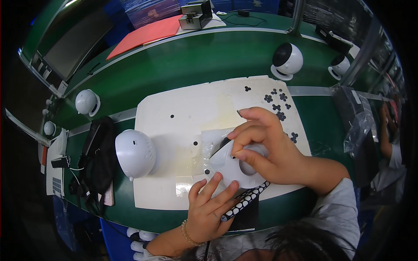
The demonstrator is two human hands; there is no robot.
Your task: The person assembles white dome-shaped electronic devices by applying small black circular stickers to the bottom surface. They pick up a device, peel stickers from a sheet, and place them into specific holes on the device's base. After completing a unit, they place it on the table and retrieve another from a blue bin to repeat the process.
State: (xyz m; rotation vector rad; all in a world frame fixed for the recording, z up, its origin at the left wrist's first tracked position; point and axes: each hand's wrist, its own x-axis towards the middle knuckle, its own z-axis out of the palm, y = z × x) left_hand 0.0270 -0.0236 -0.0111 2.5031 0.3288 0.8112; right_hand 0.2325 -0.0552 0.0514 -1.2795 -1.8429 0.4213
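A white rounded housing with a dark front panel and a round base lies on its side on a clear plastic sheet in front of me. My left hand rests with fingers stretched and spread against its near edge, the thumb partly hidden. From the right, my right hand reaches over the base, thumb and finger pinched together just above a small dark spot. What they pinch, if anything, is hidden. Another fingertip of that hand carries a small black piece. Below the housing runs a black strip with white dots.
White cardboard covers the green bench, with loose black discs and clover-shaped black pads at its far right. Another white housing stands left. White ball-shaped cameras line the raised ledge. A black bag lies at left.
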